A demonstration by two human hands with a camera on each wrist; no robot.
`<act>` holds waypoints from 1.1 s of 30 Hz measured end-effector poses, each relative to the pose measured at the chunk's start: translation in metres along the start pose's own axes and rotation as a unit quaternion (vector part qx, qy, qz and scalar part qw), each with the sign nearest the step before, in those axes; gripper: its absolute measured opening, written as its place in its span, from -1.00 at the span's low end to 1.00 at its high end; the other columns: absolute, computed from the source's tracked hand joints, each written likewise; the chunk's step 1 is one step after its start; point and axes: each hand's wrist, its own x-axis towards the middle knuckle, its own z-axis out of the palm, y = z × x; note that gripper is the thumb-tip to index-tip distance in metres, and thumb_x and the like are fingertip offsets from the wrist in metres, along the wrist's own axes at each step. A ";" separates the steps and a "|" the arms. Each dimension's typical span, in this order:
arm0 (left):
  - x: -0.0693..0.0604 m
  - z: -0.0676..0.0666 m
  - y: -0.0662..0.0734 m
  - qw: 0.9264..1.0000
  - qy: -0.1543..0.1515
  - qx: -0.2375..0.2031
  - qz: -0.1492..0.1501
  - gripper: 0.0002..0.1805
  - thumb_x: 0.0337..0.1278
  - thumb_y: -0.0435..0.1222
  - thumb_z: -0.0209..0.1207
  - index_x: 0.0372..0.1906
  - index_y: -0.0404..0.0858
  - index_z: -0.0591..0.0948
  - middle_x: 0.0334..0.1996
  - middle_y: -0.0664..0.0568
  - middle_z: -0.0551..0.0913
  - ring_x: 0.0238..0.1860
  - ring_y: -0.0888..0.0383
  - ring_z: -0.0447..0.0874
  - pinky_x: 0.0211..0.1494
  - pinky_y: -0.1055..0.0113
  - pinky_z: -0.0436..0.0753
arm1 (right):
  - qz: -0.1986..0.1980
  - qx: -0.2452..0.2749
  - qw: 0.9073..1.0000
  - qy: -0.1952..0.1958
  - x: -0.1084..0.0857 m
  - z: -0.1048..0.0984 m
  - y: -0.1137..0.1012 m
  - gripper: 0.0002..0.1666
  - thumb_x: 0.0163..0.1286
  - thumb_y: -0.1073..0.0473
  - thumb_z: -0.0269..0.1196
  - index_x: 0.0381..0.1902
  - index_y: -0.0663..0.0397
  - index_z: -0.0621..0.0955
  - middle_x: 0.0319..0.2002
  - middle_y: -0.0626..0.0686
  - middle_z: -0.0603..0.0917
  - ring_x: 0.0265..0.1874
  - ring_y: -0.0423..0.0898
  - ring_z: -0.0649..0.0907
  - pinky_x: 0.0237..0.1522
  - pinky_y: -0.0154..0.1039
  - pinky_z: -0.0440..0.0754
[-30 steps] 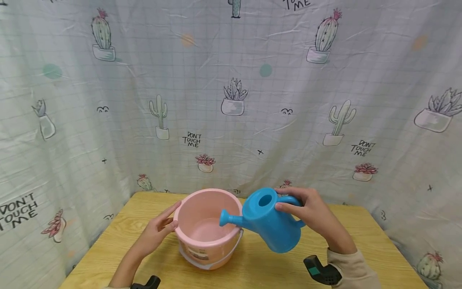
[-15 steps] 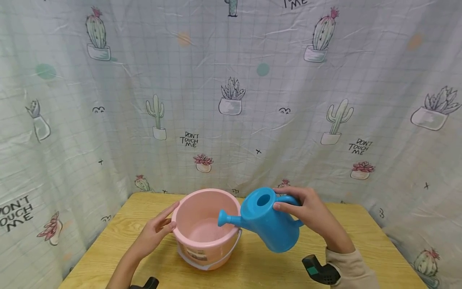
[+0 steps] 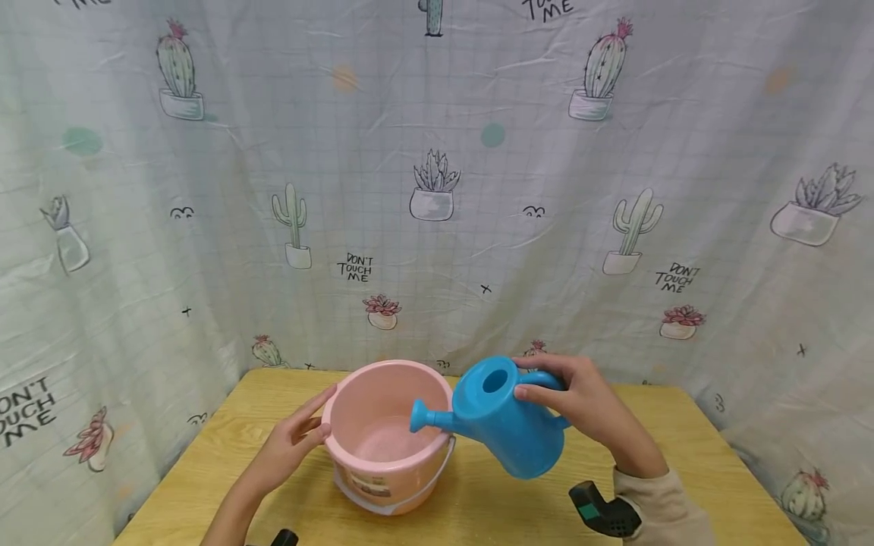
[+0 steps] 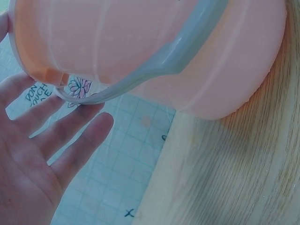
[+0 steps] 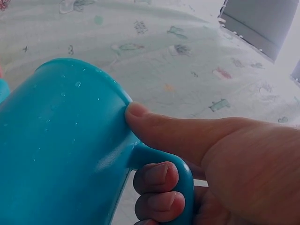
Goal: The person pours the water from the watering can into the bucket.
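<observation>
A pink bucket [image 3: 385, 485] stands upright on the table, its pale bail handle [image 4: 173, 58] hanging down the outside. My left hand [image 3: 290, 440] touches the rim's left side with thumb and fingers; the left wrist view shows the fingers spread and fairly straight. My right hand [image 3: 580, 398] grips the handle of a blue watering can [image 3: 522, 436], fingers curled through the loop and thumb on the body. The can is held above the table, tilted left. Its spout reaches over the bucket's right rim, with the rose above the inside. Droplets cling to the can in the right wrist view.
The wooden table [image 3: 649, 455] extends on both sides of the bucket. A curtain [image 3: 437, 303] printed with cacti surrounds its back and sides. A black device [image 3: 604, 512] is strapped at the right wrist, over a beige sleeve [image 3: 662, 512].
The whole scene shifts slightly left as the head view turns a little. Both hands, the bucket and the tilted watering can keep nearly the same positions relative to each other.
</observation>
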 end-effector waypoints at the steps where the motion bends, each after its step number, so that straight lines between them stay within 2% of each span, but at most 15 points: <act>1: -0.001 0.000 0.000 1.000 0.002 0.001 0.000 -0.38 0.43 -0.34 -0.01 0.51 -0.04 0.17 0.53 -0.13 0.08 0.19 0.36 0.53 0.03 0.38 0.66 | -0.004 -0.002 1.000 -0.001 0.000 0.000 0.000 -0.48 0.30 0.08 0.32 0.18 0.18 0.59 0.08 0.28 0.65 -0.05 0.16 0.70 -0.13 0.16 0.69; 8: -0.005 0.002 -0.003 1.000 0.000 -0.008 0.013 -0.38 0.43 -0.38 -0.03 0.52 -0.11 0.15 0.52 -0.21 0.07 0.20 0.41 0.52 0.04 0.41 0.66 | 0.000 0.009 1.000 -0.007 0.001 0.004 0.001 -0.47 0.31 0.09 0.32 0.19 0.18 0.57 0.09 0.27 0.65 -0.04 0.15 0.69 -0.11 0.15 0.69; 11: -0.004 0.003 -0.003 1.000 0.004 -0.006 0.016 -0.38 0.43 -0.37 -0.02 0.52 -0.10 0.16 0.52 -0.19 0.08 0.20 0.36 0.54 0.03 0.41 0.66 | -0.005 0.009 1.000 -0.008 0.001 0.003 0.000 -0.47 0.33 0.09 0.30 0.21 0.18 0.56 0.10 0.29 0.64 -0.03 0.16 0.69 -0.11 0.17 0.68; 16: -0.001 0.002 -0.003 1.000 0.002 0.002 0.007 -0.38 0.43 -0.35 -0.02 0.52 -0.05 0.16 0.52 -0.15 0.09 0.20 0.33 0.55 0.04 0.39 0.65 | 0.001 0.003 1.000 -0.006 0.002 0.003 0.000 -0.46 0.31 0.07 0.31 0.20 0.17 0.57 0.10 0.28 0.64 -0.03 0.17 0.69 -0.11 0.19 0.68; 22: -0.001 0.000 0.000 1.000 0.016 0.006 -0.006 -0.38 0.42 -0.34 0.01 0.51 -0.04 0.19 0.52 -0.13 0.11 0.19 0.28 0.56 0.04 0.41 0.64 | -0.003 0.005 1.000 -0.008 0.003 0.005 0.001 -0.46 0.32 0.06 0.30 0.22 0.15 0.56 0.11 0.27 0.64 0.00 0.18 0.68 -0.09 0.20 0.67; 25: -0.001 0.001 -0.001 1.000 0.004 -0.002 -0.003 -0.38 0.43 -0.34 -0.01 0.51 -0.05 0.17 0.53 -0.13 0.08 0.21 0.26 0.55 0.06 0.40 0.64 | 0.003 0.004 1.000 -0.006 0.002 0.005 0.001 -0.45 0.31 0.06 0.31 0.21 0.16 0.56 0.10 0.27 0.64 -0.02 0.17 0.69 -0.10 0.19 0.68; 33: -0.001 0.001 0.000 1.000 0.003 -0.011 0.002 -0.39 0.44 -0.34 -0.02 0.52 -0.06 0.17 0.52 -0.17 0.07 0.17 0.45 0.52 0.04 0.40 0.65 | -0.003 -0.004 1.000 -0.006 0.004 0.005 -0.002 -0.45 0.32 0.08 0.31 0.22 0.18 0.55 0.09 0.28 0.64 -0.04 0.16 0.70 -0.13 0.15 0.69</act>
